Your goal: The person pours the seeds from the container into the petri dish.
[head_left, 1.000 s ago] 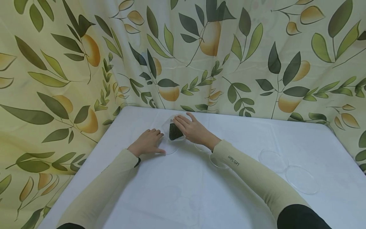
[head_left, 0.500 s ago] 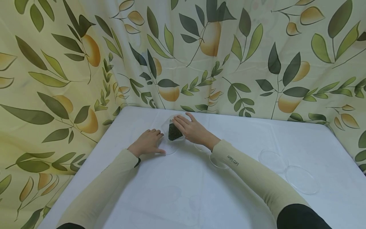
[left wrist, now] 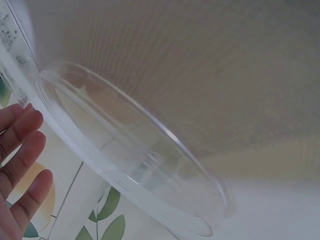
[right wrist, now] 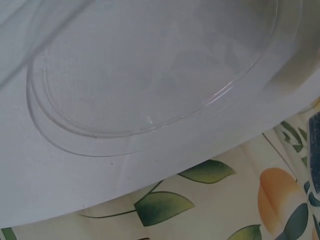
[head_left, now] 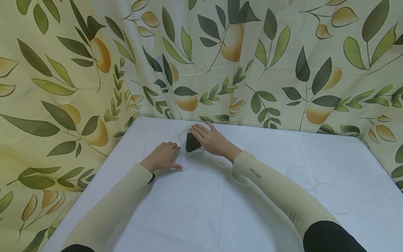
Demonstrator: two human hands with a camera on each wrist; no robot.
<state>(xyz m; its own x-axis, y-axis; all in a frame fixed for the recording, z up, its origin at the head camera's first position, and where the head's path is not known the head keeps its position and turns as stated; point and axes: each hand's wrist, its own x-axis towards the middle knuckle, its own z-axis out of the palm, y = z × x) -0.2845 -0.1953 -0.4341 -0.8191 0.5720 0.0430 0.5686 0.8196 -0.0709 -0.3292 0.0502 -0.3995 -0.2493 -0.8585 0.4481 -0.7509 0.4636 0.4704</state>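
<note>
My right hand (head_left: 211,140) grips a clear container whose dark green, grainy contents (head_left: 192,142) show through its wall. It is tilted toward a clear round dish (head_left: 189,167) on the table, and several small dark specks lie in that dish. My left hand (head_left: 162,156) is beside the same dish, thumb and fingers spread at its left edge. In the left wrist view the fingers (left wrist: 25,160) are relaxed and apart, near a large clear dish (left wrist: 135,175); dark specks (left wrist: 9,37) show at the upper left. The right wrist view shows a clear dish (right wrist: 145,131) but not the grip.
Two more clear round dishes, a nearer one (head_left: 242,184) and a farther one (head_left: 221,166), lie below the right forearm. Two overlapping clear discs (head_left: 300,177) are at the right of the white table (head_left: 151,217). A leaf-and-fruit patterned curtain (head_left: 270,87) hangs behind the table.
The right hand and the container have risen slightly. More dark specks show in the dish below it. The left hand stays in place.
</note>
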